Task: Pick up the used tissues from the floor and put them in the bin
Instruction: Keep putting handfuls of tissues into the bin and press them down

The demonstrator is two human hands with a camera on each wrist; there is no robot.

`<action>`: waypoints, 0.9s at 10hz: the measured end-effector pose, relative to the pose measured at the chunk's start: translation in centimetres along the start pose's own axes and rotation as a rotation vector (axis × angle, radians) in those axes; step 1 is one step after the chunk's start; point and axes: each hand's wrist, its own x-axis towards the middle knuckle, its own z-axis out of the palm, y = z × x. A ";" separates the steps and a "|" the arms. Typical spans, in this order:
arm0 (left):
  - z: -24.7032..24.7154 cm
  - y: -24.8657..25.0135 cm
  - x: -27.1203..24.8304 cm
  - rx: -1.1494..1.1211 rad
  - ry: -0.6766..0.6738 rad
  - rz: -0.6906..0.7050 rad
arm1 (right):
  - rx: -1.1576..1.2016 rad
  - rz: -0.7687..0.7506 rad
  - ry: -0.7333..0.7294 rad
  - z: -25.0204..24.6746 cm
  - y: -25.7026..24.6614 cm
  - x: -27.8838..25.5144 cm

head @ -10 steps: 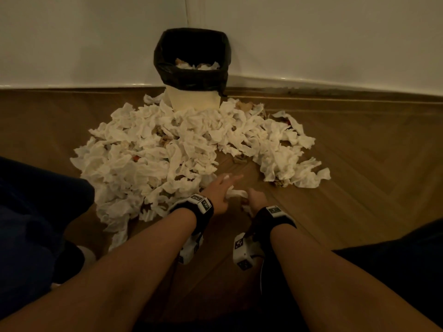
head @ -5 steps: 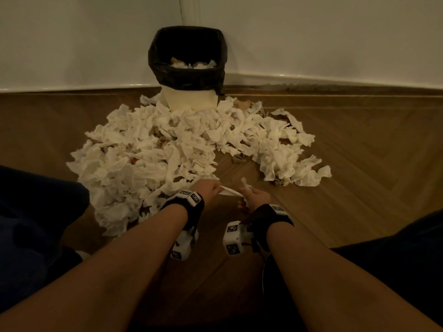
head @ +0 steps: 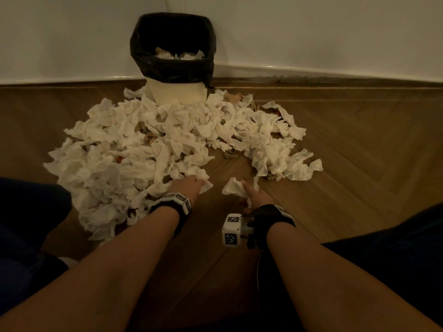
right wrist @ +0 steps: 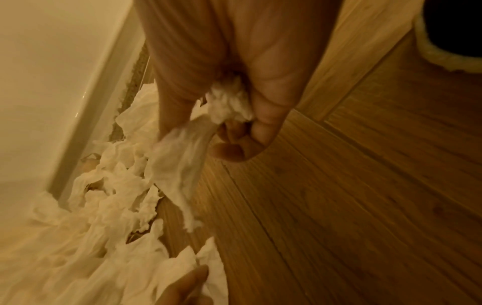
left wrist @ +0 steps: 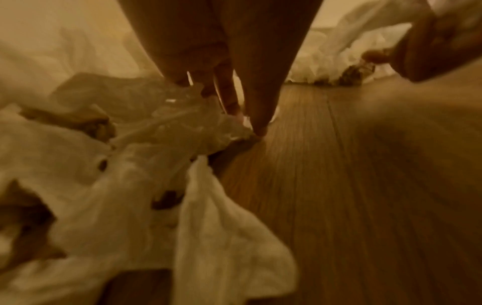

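A black-lined bin (head: 172, 70) stands against the wall with some tissues inside. A wide heap of crumpled white tissues (head: 148, 149) spreads over the floor in front of it. My left hand (head: 191, 184) is at the heap's near edge, and its fingertips (left wrist: 256, 128) pinch the corner of a tissue (left wrist: 182, 123) lying there. My right hand (head: 255, 197) is a little to the right, just above the bare floor. It grips a crumpled tissue (right wrist: 180, 161) in its curled fingers (right wrist: 263, 123), and the loose end (head: 233, 186) sticks out forwards.
The floor is brown herringbone wood (head: 359, 164), with a white wall and skirting (head: 311, 70) behind the bin. Small brown scraps (head: 230, 155) lie among the tissues. My knees in dark trousers (head: 28, 212) flank both arms.
The hands were close together on one tissue. They have parted: the left hand moved left to the heap's edge, and the right hand keeps the tissue and has moved slightly forward.
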 end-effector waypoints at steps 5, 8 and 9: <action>-2.8 0.3 -0.7 -0.516 0.266 -0.101 | 0.474 0.104 -0.122 1.6 -2.4 -3.6; -8.2 0.0 -1.2 -0.766 0.202 -0.236 | 0.430 -0.010 -0.101 1.6 -5.1 -5.7; -9.7 -0.4 -1.8 -0.782 0.207 -0.220 | 0.591 -0.016 -0.133 2.0 -7.0 -7.2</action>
